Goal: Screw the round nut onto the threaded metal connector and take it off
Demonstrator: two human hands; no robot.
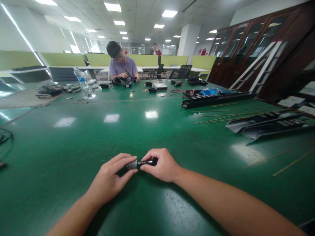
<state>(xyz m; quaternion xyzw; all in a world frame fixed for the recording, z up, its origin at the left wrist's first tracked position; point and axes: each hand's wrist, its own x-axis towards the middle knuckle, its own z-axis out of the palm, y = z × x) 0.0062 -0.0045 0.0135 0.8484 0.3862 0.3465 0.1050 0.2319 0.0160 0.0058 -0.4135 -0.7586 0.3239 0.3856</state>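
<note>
On the green table [73,157], both hands' fingers [123,162] pinch a small metal part [137,163].

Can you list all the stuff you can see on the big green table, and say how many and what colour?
small cylindrical part: one, black and silver, near edge, held between both hands
table: one, green, fills the view
water bottle: one, clear, far left
long trays: several, black, right side
thin rods: several, yellowish, right side
coiled cable: one, black, by the seated person
seated person: one, purple shirt, far end
cabinets: a row, dark brown, right wall
left hand: one, pinching the silver end
right hand: one, pinching the black end
</note>
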